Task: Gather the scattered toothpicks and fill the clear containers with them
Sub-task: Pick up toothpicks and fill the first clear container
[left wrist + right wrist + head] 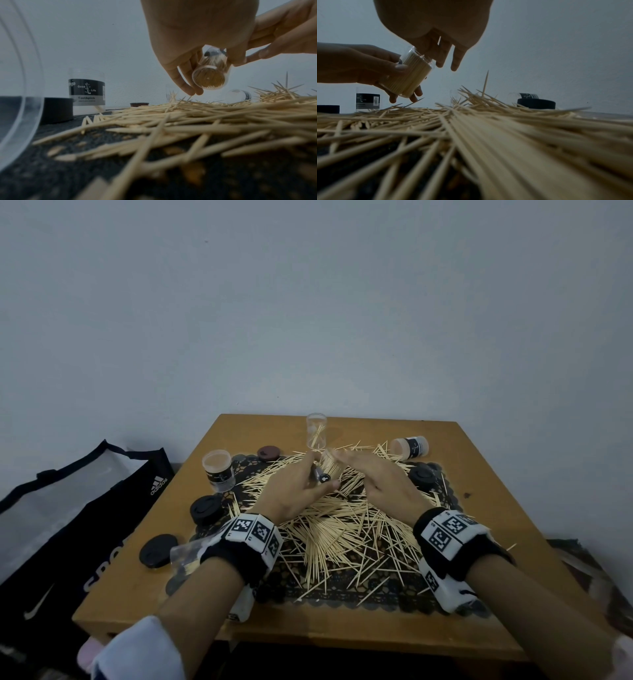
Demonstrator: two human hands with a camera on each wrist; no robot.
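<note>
A heap of wooden toothpicks (335, 529) covers a black lace mat (342, 594) on the wooden table (479, 559). My left hand (310, 479) grips a clear container (329, 470) packed with toothpicks and holds it tilted above the heap. The left wrist view looks into its full mouth (209, 78). My right hand (346, 462) reaches to the container's upper end with straight, relaxed fingers (455, 60); whether they touch it is unclear. An upright clear container (315, 431) at the back holds a few toothpicks.
A labelled container (219, 470) stands at the left, another (409, 447) lies at the back right, and a third (186, 556) lies by my left wrist. Black lids (206, 509) (158, 550) (422, 475) and a brown lid (269, 453) lie about. A black bag (68, 508) sits left of the table.
</note>
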